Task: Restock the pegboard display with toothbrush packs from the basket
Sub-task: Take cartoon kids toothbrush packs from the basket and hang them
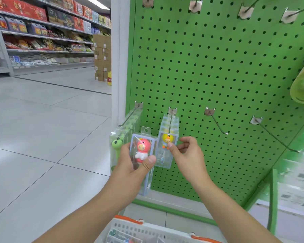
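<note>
One head-worn wide-angle view looks forward and down, close to the green pegboard (218, 76), with the basket (147, 228) at the bottom edge.

No wording can be made out anywhere. The side of the toothbrush pack (142, 153) carries a strip of print too small to read, and a pack in the basket (128, 227) below it shows blurred lettering (upside down). Labels on the cartons (102, 57) to the pack's upper left are illegible.
</note>
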